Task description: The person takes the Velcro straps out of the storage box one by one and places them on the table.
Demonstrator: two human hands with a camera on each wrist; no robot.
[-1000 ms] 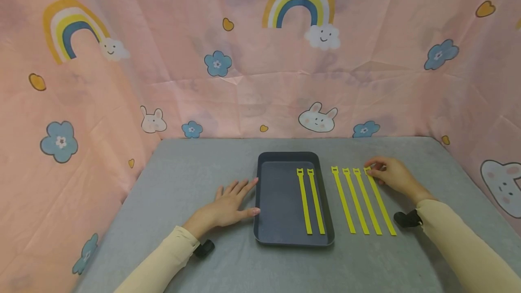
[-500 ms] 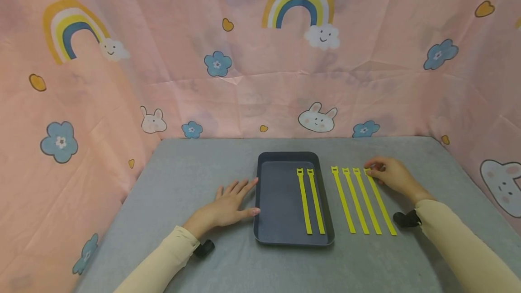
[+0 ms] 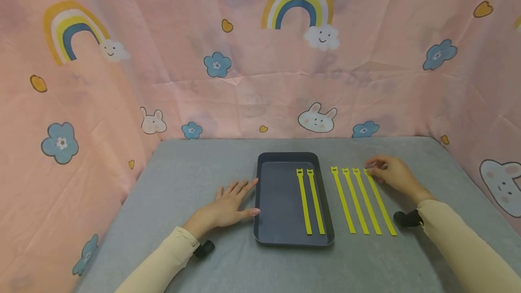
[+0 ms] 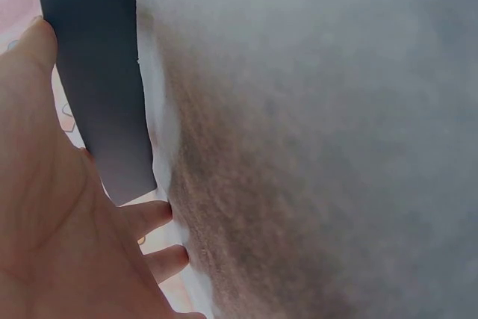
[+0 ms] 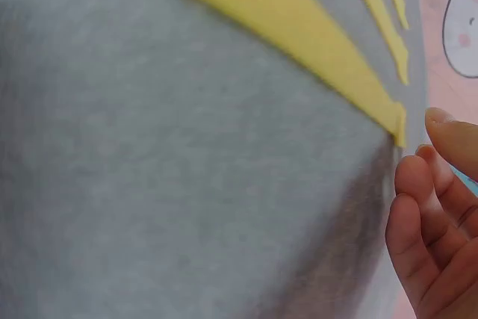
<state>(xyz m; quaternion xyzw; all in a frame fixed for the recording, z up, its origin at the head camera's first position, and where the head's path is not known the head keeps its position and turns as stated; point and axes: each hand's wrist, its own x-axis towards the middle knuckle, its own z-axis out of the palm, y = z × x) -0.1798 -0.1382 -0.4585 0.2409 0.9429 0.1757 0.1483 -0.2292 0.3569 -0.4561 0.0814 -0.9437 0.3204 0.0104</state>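
Note:
A dark grey rectangular tray (image 3: 277, 202) sits mid-table with two yellow hook-and-loop cable ties (image 3: 303, 202) lying side by side in its right half. My left hand (image 3: 224, 207) lies spread at the tray's left wall, thumb and index fingertip against it; the left wrist view shows the tray wall (image 4: 104, 80) beside the palm. To the right of the tray, several more yellow cable ties lie in a slanted row. At the slotted head of the rightmost cable tie (image 3: 381, 202) is my right hand (image 3: 392, 175), fingers loosely bent. In the right wrist view, thumb and fingers stand apart beside that head.
A grey cloth covers the table (image 3: 195, 162). Pink printed curtains (image 3: 244, 89) rise behind the table and along both sides. A black wrist camera (image 3: 407, 219) sits under the right sleeve, another (image 3: 204, 248) under the left.
My right fingertips have shifted very slightly right at the head of the rightmost cable tie. The left hand, tray and cable ties stay as they were.

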